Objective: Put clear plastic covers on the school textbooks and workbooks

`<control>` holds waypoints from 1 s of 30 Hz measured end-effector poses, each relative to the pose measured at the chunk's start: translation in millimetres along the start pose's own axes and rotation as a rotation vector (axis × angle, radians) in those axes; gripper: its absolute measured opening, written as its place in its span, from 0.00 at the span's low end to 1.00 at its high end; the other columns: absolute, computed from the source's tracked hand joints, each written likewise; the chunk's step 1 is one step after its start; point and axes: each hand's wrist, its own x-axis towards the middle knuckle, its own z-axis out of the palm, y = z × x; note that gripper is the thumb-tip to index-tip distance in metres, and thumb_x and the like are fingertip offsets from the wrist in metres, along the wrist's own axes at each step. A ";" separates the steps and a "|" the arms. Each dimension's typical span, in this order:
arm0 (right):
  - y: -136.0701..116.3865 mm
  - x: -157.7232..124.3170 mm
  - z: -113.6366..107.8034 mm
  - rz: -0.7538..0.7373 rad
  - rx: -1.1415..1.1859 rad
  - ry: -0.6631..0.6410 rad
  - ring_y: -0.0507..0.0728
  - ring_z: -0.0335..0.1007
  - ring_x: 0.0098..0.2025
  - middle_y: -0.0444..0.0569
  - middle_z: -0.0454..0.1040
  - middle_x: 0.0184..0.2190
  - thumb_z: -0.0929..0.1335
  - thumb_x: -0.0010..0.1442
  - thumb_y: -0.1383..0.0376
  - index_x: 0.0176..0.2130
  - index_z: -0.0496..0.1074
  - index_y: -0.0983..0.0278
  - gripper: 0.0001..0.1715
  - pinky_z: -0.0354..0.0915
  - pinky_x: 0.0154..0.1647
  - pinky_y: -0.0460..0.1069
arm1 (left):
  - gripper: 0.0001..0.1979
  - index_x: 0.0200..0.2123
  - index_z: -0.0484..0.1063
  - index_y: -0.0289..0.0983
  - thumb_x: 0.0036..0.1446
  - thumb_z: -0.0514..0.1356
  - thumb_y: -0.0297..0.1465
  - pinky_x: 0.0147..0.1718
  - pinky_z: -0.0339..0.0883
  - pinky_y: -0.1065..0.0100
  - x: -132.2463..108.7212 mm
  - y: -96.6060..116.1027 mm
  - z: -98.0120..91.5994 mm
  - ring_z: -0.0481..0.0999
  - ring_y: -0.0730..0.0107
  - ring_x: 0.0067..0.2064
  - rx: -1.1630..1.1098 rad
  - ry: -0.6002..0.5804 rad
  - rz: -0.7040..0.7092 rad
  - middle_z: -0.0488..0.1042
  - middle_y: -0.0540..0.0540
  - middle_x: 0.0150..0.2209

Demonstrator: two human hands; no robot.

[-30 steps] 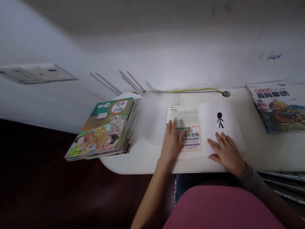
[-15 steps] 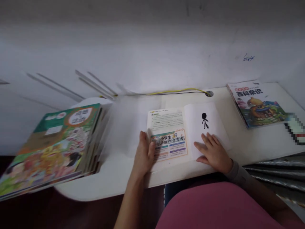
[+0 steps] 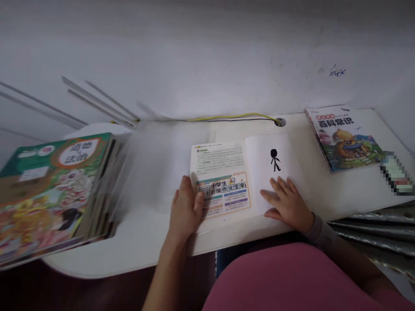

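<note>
An open book (image 3: 223,172) lies on the white table (image 3: 149,233) in front of me. Its left page has printed text and a coloured box; its right page is white with a small black stick figure (image 3: 275,159). My left hand (image 3: 185,209) rests on the left page's outer edge, its fingers together and laid over the paper. My right hand (image 3: 287,203) lies flat on the lower part of the right page, fingers stretched out and slightly spread. Neither hand holds anything.
A stack of colourful books (image 3: 52,194) sits at the table's left end, overhanging its edge. Another illustrated book (image 3: 346,136) lies at the far right. A yellow cable (image 3: 227,117) runs along the wall to a hole in the table. My pink-clad lap is below.
My left hand has slid from the middle of the left page to its outer left edge. The right hand stays flat on the right page. The view has shifted to the left.
</note>
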 end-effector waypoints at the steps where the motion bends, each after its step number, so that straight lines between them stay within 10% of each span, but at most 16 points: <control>1: 0.4 -0.2 -0.2 0.001 0.002 -0.001 0.70 0.53 0.63 0.61 0.60 0.62 0.63 0.56 0.42 0.59 0.64 0.56 0.37 0.49 0.61 0.65 | 0.37 0.66 0.45 0.27 0.63 0.42 0.47 0.60 0.53 0.45 0.1 0.6 -0.4 0.56 0.46 0.65 0.010 -0.003 0.003 0.55 0.27 0.64; 23: 19.3 -5.4 -9.3 -0.003 0.066 -0.075 0.67 0.50 0.66 0.57 0.58 0.64 0.63 0.61 0.47 0.60 0.63 0.57 0.32 0.48 0.61 0.68 | 0.37 0.65 0.47 0.25 0.63 0.41 0.46 0.61 0.50 0.46 2.1 13.8 -5.0 0.52 0.45 0.66 0.116 -0.070 -0.016 0.56 0.28 0.64; 30: 1.8 3.1 -6.3 -0.032 0.019 -0.046 0.71 0.51 0.64 0.67 0.61 0.60 0.70 0.55 0.51 0.55 0.66 0.71 0.37 0.55 0.61 0.62 | 0.30 0.60 0.59 0.26 0.64 0.45 0.43 0.62 0.43 0.41 3.1 53.0 -12.3 0.47 0.44 0.67 0.233 0.068 0.053 0.53 0.26 0.64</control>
